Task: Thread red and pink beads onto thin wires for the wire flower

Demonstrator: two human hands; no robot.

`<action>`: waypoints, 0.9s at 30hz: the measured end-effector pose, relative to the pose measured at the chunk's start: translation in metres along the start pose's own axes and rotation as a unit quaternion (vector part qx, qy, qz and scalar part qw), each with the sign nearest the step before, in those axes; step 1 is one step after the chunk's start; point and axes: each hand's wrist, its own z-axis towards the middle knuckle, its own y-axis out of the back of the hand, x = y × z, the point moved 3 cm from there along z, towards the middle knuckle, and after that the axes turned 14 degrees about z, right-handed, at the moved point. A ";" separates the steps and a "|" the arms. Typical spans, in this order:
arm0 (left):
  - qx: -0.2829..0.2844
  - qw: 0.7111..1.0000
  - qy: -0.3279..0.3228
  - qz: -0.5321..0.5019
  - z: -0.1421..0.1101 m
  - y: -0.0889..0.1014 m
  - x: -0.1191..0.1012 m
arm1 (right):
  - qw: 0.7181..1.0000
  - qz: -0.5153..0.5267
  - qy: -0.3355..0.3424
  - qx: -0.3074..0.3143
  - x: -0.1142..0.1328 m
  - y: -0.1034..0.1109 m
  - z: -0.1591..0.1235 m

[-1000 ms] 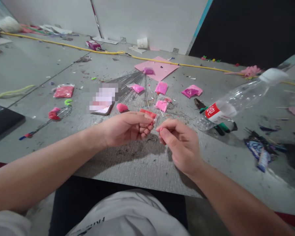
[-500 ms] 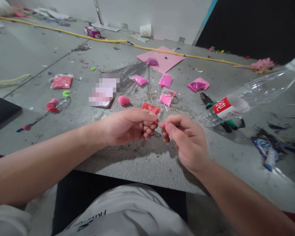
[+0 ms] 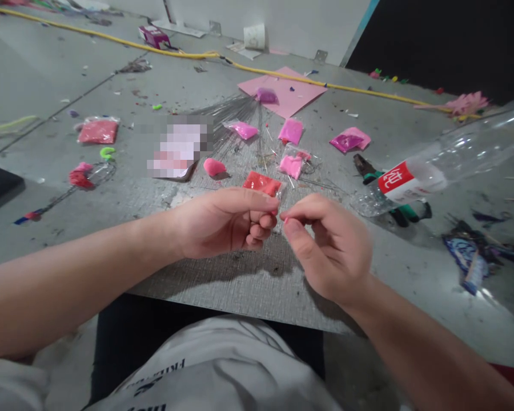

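My left hand is closed in a pinch, thumb against the bent fingers; a speck of red shows at its fingertips, but what it holds is mostly hidden. Close beside it, my right hand pinches a tiny piece of pink clay between thumb and forefinger. The fingertips of both hands nearly meet above the table's front part. Just behind them lies a red clay packet. Beyond are a pink clay lump and an opened pink clay packet.
A clear plastic bottle lies at the right over green-handled pliers. Thin wires fan out by a pink paper sheet. A blurred-out phone-like object lies at left. A yellow cord crosses the back.
My right hand has turned slightly, its fingertips staying by the left hand. The view has shifted a little; the things on the table lie as before.
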 end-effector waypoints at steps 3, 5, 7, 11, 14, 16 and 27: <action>0.015 1.000 -0.006 0.016 0.000 -0.001 0.002 | 0.996 -0.034 0.082 0.019 0.005 0.000 0.002; 0.016 1.000 -0.011 0.018 0.000 -0.001 0.002 | 0.991 -0.051 0.123 0.034 0.008 0.000 0.003; 0.015 1.000 -0.014 0.016 0.000 -0.001 0.003 | 0.988 -0.058 0.134 0.047 0.008 0.000 0.004; 0.013 1.000 -0.011 0.006 0.000 0.000 0.003 | 0.990 -0.049 0.124 0.051 0.007 0.000 0.003; 0.015 1.000 -0.005 -0.004 0.001 0.000 0.003 | 0.990 -0.053 0.120 0.051 0.007 0.000 0.002; 0.012 1.000 -0.003 -0.012 0.001 0.001 0.003 | 0.989 -0.065 0.118 0.057 0.006 0.000 0.002; -0.003 1.000 -0.006 -0.018 0.000 0.003 0.000 | 0.980 -0.111 0.146 0.081 0.004 0.002 0.002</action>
